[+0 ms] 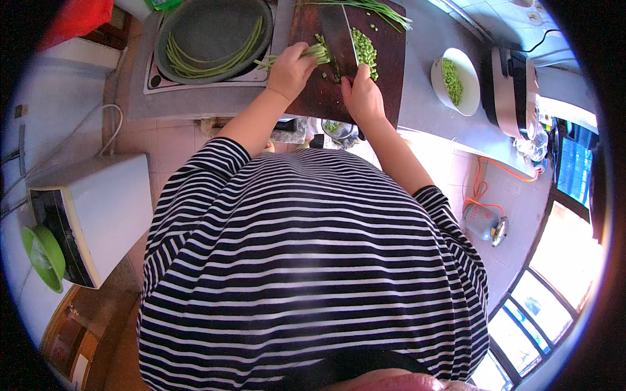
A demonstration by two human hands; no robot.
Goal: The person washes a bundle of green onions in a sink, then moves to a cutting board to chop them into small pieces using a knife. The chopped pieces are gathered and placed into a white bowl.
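Observation:
My left hand [289, 71] is closed around a bunch of long green beans [318, 53], whose cut ends point at the blade. My right hand [364, 95] grips a broad-bladed kitchen knife [338, 41] near its handle end; the handle itself is mostly hidden by the fingers. The blade lies over a dark wooden cutting board [318, 100]. Chopped green pieces [364, 51] are heaped on the board to the right of the blade, with a few bits left of it. Thin green stalks with pale ends [384, 13] lie at the board's far edge.
Left of the board, a dark pan [210, 32] holding long beans [195, 68] sits on a stove [154, 84]. On the grey counter [415, 105] to the right stand a white bowl [472, 93] of chopped green pieces and a pink-and-black appliance [503, 97]. Below the counter edge is a metal pot [345, 131].

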